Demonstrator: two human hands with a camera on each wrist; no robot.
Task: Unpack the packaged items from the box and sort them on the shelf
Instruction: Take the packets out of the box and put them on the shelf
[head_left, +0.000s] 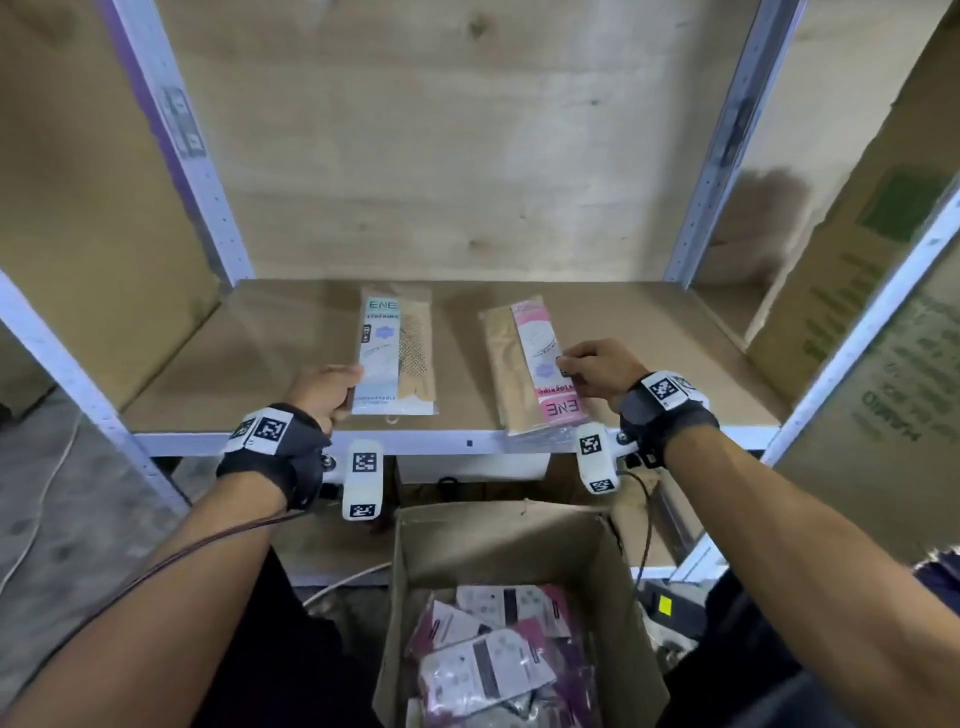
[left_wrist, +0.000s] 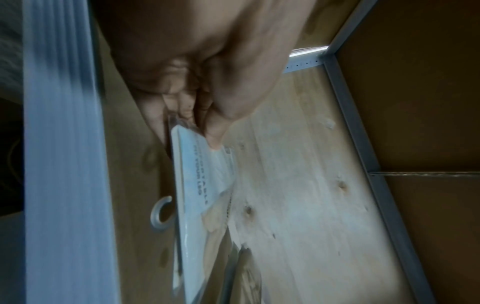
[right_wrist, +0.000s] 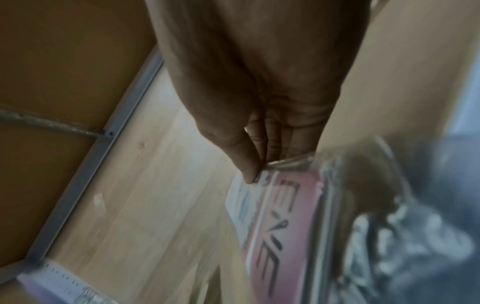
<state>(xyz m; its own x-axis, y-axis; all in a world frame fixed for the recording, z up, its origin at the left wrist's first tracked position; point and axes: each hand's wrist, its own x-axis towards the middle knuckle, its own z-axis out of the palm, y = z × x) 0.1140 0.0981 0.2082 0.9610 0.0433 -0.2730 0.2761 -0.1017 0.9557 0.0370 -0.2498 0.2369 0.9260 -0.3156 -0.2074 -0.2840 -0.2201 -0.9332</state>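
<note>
Two flat stocking packs lie on the brown shelf board (head_left: 280, 364). The pale blue pack (head_left: 387, 353) lies to the left with its hanging hook toward the front edge. My left hand (head_left: 352, 382) pinches its left edge between thumb and fingers; the left wrist view shows my left hand (left_wrist: 200, 131) on the blue pack (left_wrist: 200, 185). The pink pack (head_left: 540, 364) lies to the right, slightly angled. My right hand (head_left: 565, 366) pinches its right edge, as does the right hand (right_wrist: 261, 170) on the pink pack (right_wrist: 275, 216) in the right wrist view. Below, an open cardboard box (head_left: 402, 582) holds several more packs (head_left: 488, 670).
White metal uprights (head_left: 182, 156) frame the shelf bay, with a plywood back panel (head_left: 441, 156). Large printed cartons (head_left: 872, 322) stand to the right. The shelf's white front rail (head_left: 467, 442) runs just under my wrists. Bare board lies left of, between and behind the packs.
</note>
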